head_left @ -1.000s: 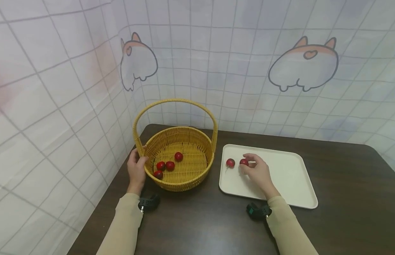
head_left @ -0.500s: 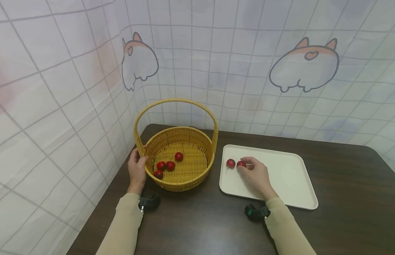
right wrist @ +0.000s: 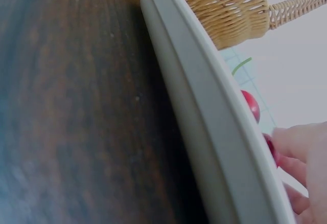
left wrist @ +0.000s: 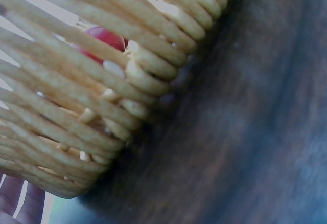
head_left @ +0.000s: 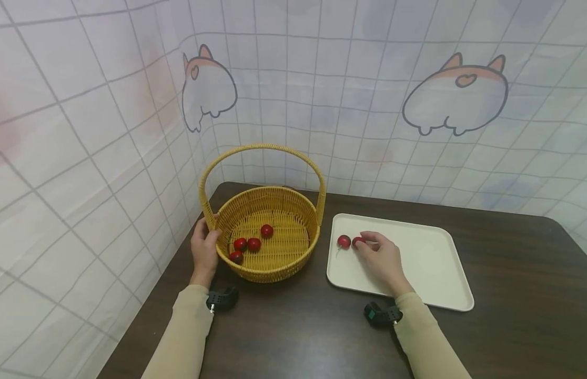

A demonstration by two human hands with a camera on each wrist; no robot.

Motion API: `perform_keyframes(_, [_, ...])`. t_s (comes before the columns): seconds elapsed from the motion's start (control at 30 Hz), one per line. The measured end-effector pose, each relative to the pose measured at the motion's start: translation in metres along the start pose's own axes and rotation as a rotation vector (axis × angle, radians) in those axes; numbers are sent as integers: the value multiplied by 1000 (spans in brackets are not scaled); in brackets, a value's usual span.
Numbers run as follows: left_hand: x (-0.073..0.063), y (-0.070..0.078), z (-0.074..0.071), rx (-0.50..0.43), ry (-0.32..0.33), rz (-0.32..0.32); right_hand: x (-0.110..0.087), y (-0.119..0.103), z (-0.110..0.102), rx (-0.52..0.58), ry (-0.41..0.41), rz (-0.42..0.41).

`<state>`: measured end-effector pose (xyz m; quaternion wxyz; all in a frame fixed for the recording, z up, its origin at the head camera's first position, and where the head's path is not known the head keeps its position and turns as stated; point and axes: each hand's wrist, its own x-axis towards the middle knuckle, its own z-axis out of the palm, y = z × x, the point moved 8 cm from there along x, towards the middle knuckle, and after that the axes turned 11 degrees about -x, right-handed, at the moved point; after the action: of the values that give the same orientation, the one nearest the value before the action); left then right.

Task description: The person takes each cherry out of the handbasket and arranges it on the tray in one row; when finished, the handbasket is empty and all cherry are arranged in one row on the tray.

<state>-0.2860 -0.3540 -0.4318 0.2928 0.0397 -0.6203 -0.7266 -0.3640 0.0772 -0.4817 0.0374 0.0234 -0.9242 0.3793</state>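
Observation:
My left hand (head_left: 204,251) grips the left side of a yellow wicker basket (head_left: 267,275) at its rim, near the foot of the tall handle. Several dark red cherries (head_left: 253,245) lie on the basket's floor, mostly toward the left. On a white tray (head_left: 431,268) to the right, my right hand (head_left: 382,259) pinches a cherry (head_left: 357,241) between thumb and fingers, partly hiding it. Just left of it lies another cherry (head_left: 343,242) with a stem. In the right wrist view, the tray's raised edge (right wrist: 214,101) covers the lower part of both cherries.
Both basket and tray stand on a dark brown wooden table (head_left: 303,326). A white grid-patterned cloth (head_left: 350,105) with cartoon animals hangs behind, and continues close along the left side. The basket's handle (head_left: 262,147) arches high over its opening.
My right hand has shifted slightly left along the tray with the cherry, bringing it nearer the other one. The left hand keeps its hold on the basket.

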Motion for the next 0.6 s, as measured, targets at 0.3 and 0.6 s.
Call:
perform_keyframes(0.3, [0, -1, 1, -20, -3, -5, -1, 4, -16, 47, 165, 36])
perform_keyframes(0.6, [0, 0, 0, -4, -9, -3, -8, -16, -32, 143, 309, -41])
